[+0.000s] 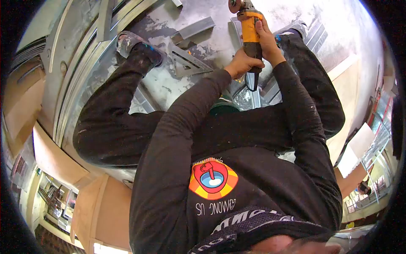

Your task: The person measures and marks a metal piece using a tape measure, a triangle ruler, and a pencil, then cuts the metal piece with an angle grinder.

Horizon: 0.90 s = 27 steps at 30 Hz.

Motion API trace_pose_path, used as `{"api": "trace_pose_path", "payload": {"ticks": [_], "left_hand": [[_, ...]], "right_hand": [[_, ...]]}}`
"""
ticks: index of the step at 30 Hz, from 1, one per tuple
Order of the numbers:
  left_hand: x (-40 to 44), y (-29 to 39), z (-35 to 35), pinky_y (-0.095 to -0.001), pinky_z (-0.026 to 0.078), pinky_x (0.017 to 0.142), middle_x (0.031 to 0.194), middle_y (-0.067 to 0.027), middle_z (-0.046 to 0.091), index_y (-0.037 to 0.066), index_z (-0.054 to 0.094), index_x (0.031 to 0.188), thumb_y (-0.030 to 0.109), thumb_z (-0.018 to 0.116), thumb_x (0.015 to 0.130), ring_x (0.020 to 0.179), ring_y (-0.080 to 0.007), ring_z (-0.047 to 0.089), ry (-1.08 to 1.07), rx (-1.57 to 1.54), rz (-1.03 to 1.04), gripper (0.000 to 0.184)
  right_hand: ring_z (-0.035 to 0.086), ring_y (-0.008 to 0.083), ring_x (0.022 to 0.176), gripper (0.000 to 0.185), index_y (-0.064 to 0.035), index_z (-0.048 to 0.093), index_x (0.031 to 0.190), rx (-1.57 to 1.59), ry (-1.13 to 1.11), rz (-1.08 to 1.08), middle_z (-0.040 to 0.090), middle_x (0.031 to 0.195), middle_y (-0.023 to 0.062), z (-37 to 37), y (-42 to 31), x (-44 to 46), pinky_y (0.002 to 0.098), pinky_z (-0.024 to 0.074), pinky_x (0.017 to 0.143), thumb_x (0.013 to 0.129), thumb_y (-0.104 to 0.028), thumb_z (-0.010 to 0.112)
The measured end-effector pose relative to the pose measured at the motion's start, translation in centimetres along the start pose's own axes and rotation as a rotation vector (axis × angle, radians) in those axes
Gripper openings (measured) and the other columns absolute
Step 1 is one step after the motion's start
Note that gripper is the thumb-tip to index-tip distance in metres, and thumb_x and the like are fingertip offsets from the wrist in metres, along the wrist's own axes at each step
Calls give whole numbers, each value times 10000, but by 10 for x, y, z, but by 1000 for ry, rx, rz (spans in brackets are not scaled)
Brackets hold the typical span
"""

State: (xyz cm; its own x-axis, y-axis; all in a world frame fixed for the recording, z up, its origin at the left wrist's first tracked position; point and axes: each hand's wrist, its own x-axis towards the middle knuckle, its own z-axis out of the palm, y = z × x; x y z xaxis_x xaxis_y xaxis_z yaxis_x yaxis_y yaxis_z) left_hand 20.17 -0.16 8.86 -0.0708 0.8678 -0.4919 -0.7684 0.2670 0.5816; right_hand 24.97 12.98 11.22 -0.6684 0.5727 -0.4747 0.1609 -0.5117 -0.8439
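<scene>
Angle grinder (251, 37) was judged fairly heavy and rigid; sound holds were the dark rear grip (253, 50) and yellow body (248, 26), clear of the disc (234, 5). It lay at 1 o'clock in view: left hand (242, 63) wrapped its 6 o'clock end, right hand (267, 40) gripped its 3 o'clock side.

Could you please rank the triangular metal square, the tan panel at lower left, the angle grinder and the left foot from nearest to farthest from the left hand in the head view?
From the left hand:
1. Angle grinder: in its grip.
2. Triangular metal square: just to its left.
3. Left foot: farther left.
4. Tan panel: lower left.
</scene>
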Motion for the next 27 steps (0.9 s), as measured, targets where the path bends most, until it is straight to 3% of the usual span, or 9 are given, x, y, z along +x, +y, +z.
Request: {"api": "trace_pose_path", "payload": {"ticks": [3,7,10,12,14,16,20,22,27], "left_hand": [[-7,6,2,-328,555,664,823,-48,689,29,646,913,120,848,682,701,-177,669,3,68,42,321],[-2,7,-2,-326,552,680,837,-42,690,39,655,940,191,871,676,721,-172,665,106,226,157,373],[3,19,-40,-347,554,755,884,-67,706,39,673,975,295,896,663,799,-189,673,6,510,79,462],[22,23,-92,-383,546,838,963,-106,717,37,684,995,384,910,647,888,-225,680,-323,941,216,542],[16,48,-130,-431,515,937,1092,-146,673,46,648,1111,460,884,655,1058,-333,635,226,1520,441,660],[9,71,-150,-442,504,940,1097,-140,664,77,622,1173,403,878,683,1077,-316,635,657,1754,404,643],[13,64,-203,-451,526,909,1115,-126,655,81,583,1172,313,847,735,1061,-316,640,670,1893,490,561],[10,60,-213,-442,552,874,1102,-119,663,67,591,1095,254,822,751,1041,-318,647,468,1887,239,454],[11,49,-213,-424,569,842,1056,-103,666,77,598,1079,210,806,754,1009,-314,656,393,1910,290,408]], "right_hand": [[663,220,981,512,-203,301,1504,-331,43,-68,601,1179,102,-15,20,21,376,584,813,1070,-429,451],[689,220,872,531,-159,346,1432,-142,5,95,611,1119,81,4,-1,17,355,587,728,1031,-448,541],[682,206,880,627,-138,327,1418,-372,81,-69,606,1116,88,-3,17,25,359,588,737,960,-360,693],[667,202,929,718,-115,300,1418,-361,78,-41,602,1138,91,-3,12,19,371,584,786,892,-233,773],[652,193,941,733,-104,324,1404,-456,48,-7,606,1132,93,-15,20,17,344,571,785,855,-220,796],[634,170,953,751,-85,365,1405,-593,-5,21,618,1117,87,-14,20,9,313,549,787,814,-199,814],[649,177,950,782,-82,391,1433,-699,-64,125,653,1085,92,1,16,-5,320,539,833,806,-263,823],[656,191,961,785,-79,395,1428,-756,-70,135,658,1095,104,-9,35,-6,328,538,841,803,-280,825],[673,236,1003,819,-69,388,1436,-811,-114,175,668,1143,150,-12,41,-3,355,537,871,794,-325,828]]}}
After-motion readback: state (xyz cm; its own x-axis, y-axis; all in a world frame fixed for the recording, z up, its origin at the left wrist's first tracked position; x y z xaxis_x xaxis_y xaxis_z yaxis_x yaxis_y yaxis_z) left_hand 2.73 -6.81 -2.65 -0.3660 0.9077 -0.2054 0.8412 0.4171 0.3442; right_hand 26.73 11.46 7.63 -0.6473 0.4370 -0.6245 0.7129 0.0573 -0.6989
